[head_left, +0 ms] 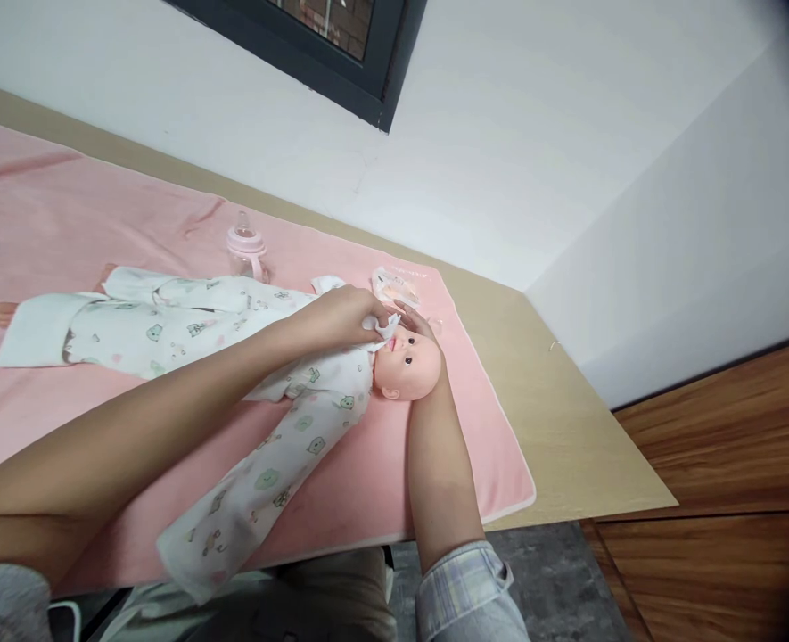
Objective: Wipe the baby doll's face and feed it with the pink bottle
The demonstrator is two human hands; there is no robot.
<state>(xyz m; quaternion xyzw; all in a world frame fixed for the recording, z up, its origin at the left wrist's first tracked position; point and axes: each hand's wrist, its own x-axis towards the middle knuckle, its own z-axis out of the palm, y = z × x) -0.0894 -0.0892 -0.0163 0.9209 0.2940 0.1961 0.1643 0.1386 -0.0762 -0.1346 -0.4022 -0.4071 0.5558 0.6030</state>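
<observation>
- Doll [408, 364]: we find it lying on its back on the pink blanket [341, 486], bald head to our right, feet to our left; eyes open.
- Patterned outfit [146, 330]: white with small animal prints, on the doll; its near sleeve [267, 477] stretches toward us, cuff out past the near table edge.
- Left hand [344, 316]: we record it closed on a crumpled white cloth [386, 328], held against the doll's face just beside the mouth.
- Right hand [415, 319]: forearm passes beneath the doll's head, fingers showing at its far side. Palm hidden; we cannot tell whether it grips or only supports.
- Clear packet [395, 287]: lying on the blanket just beyond the right hand; contents orange-toned, too small for us to identify.
- Baby bottle [245, 250]: pink collar and handle, upright on the blanket beyond the doll's legs.
- Table [534, 383]: light wood, under the blanket, bare strip along the far side and right end.
- Surroundings: we note a white wall [501, 134], a dark-framed window [341, 62] and brown wood panels [735, 446] at right.
</observation>
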